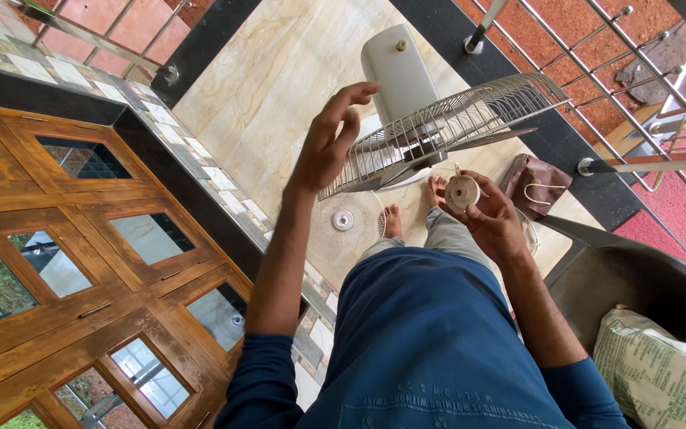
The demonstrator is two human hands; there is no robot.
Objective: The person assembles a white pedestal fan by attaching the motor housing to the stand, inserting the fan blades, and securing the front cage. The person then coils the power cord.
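Note:
A pedestal fan stands in front of me, its white motor housing up top and its wire rear guard facing me with the blades bare. My left hand is raised beside the guard's left rim, fingers spread, holding nothing. My right hand holds a small round cream-coloured cap just below the guard. The detached front grille lies flat on the floor by my bare feet.
A brown bag lies on the marble floor to the right. A grey plastic chair with a printed sack stands at right. Steel railings edge the floor. A wooden glazed door fills the left.

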